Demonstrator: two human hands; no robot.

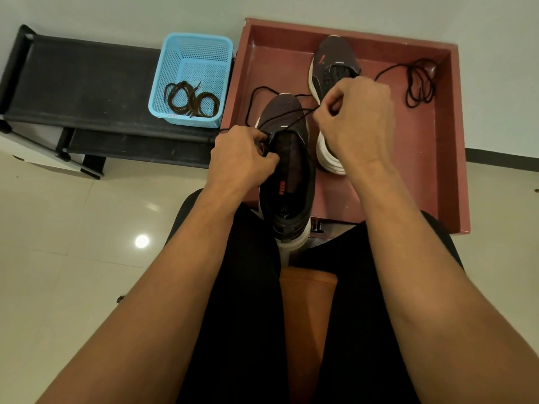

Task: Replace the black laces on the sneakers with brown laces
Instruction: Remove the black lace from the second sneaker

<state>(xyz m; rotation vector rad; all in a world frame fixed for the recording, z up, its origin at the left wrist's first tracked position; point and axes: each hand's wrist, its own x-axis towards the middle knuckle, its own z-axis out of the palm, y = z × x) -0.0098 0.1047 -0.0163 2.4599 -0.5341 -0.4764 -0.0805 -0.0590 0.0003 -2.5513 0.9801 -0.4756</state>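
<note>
A dark sneaker (288,170) with a white sole stands heel-down between my knees, toe pointing away. My left hand (242,158) grips its left eyelet edge near the tongue. My right hand (353,121) pinches the black lace (280,115), which runs taut from the eyelets and loops over the toe. The second dark sneaker (332,65) lies in the red tray (449,141) behind my right hand, partly hidden by it. A loose black lace (420,83) is piled in the tray's far right corner. Brown laces (191,99) lie coiled in the blue basket (163,83).
The blue basket sits on a low black bench (84,83) left of the tray. Glossy pale floor tiles (73,228) spread to the left. I sit on an orange seat (307,301), with my black-clad legs either side.
</note>
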